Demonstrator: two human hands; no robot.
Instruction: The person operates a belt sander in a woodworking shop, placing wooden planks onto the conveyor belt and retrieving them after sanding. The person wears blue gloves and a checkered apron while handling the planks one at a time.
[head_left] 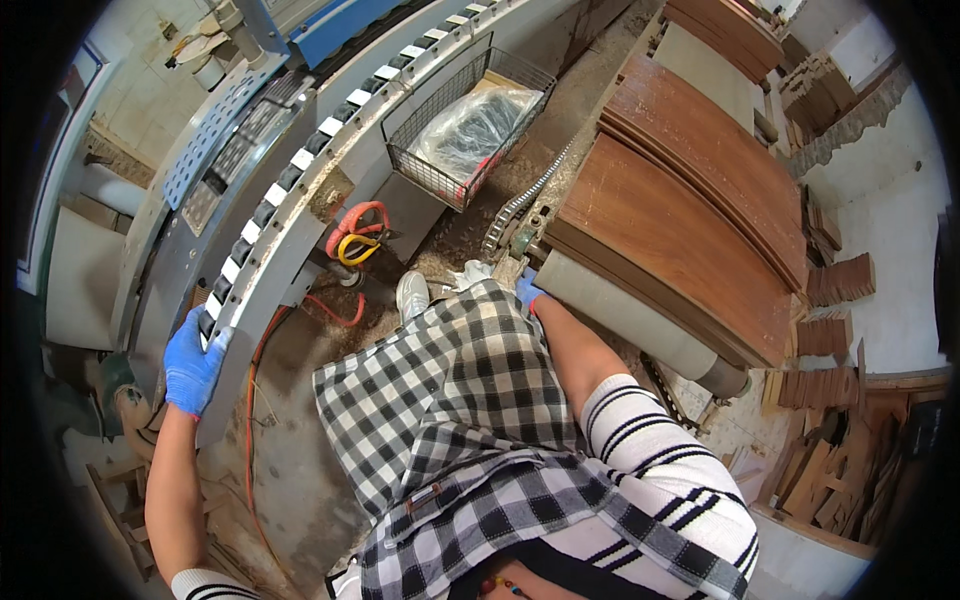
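My left hand (194,366), in a blue knit glove, lies on the near end of the machine's pale side rail (262,262), beside its row of black and white chain pads (263,213). Its thumb stands apart from the stretched fingers, and I see nothing held in it. My right hand (528,288), also gloved in blue, is by the end of the roller stand next to the stacked brown boards (680,240). The checked apron (450,380) covers part of that hand, so its fingers are mostly hidden.
A wire basket (465,130) with a clear plastic bag hangs on the machine's side. Below it are a coiled orange hose (358,225) and yellow-handled scissors (358,250). A grey roller (630,318) lies under the boards. Stacks of wood strips (820,390) stand at right.
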